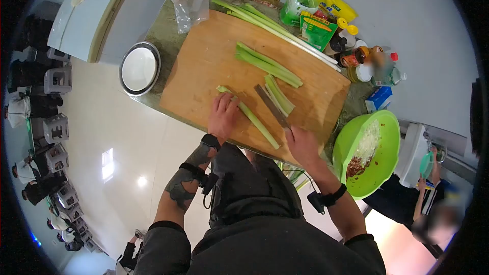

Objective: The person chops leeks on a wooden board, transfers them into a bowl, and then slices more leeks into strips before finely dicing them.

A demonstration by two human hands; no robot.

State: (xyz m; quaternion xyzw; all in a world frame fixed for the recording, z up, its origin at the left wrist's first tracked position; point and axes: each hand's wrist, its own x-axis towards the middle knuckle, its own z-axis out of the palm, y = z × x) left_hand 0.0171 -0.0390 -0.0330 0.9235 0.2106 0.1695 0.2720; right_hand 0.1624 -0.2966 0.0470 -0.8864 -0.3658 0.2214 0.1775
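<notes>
My left hand (pixel 223 114) bends its fingers over the upper end of a celery stalk (pixel 254 119), which lies slanted on the wooden cutting board (pixel 193 66). In my right hand (pixel 303 145) is the handle of a knife (pixel 272 107). Its blade lies between that stalk and some short celery pieces (pixel 279 95), close beside the pieces. Farther up the board rest longer celery pieces (pixel 267 64). Green onions (pixel 285 33) with white ends stretch along the board's far edge. My right fingers hide most of the knife handle.
A green basin (pixel 389 160) with chopped white and dark red food stands at right. Several bottles (pixel 300 5) and packets line the wall. A white bowl (pixel 139 70) sits at the left corner. Another person (pixel 425 198) holds a green container (pixel 427 165) at a sink.
</notes>
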